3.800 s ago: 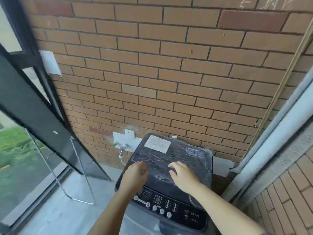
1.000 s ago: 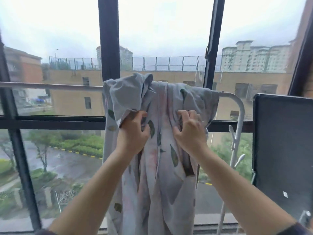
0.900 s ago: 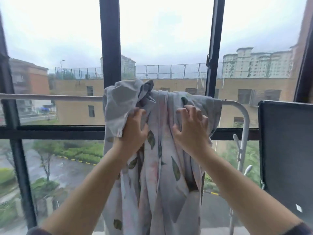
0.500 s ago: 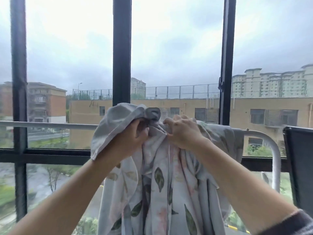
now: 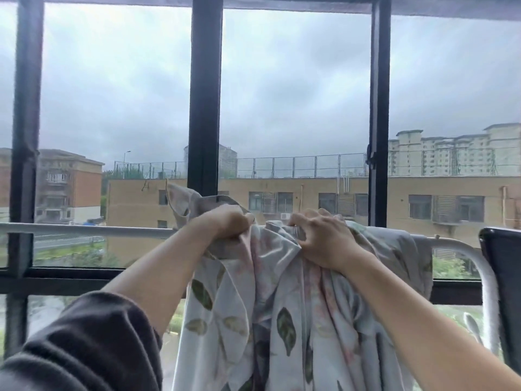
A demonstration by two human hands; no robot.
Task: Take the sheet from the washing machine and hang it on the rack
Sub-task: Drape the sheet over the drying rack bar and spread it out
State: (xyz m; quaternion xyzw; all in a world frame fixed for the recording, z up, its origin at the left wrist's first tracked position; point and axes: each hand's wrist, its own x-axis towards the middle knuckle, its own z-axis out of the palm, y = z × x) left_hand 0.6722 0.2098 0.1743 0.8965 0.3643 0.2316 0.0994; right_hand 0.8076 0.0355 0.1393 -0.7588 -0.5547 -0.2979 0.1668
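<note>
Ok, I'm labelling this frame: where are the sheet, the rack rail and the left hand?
sheet (image 5: 282,320): head view, on its hanging leaf-print middle.
rack rail (image 5: 84,230): head view, on the bare bar left of the sheet.
left hand (image 5: 225,221): head view, on the back of the hand.

Dim overcast backlight thru window, soft blur, wide-angle bowing.

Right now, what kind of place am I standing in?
Probably an upper-floor enclosed balcony used for drying laundry: black-framed windows look out over a flat-roofed tan building, and a pale leaf-printed sheet hangs over a white metal rack rail.
</note>
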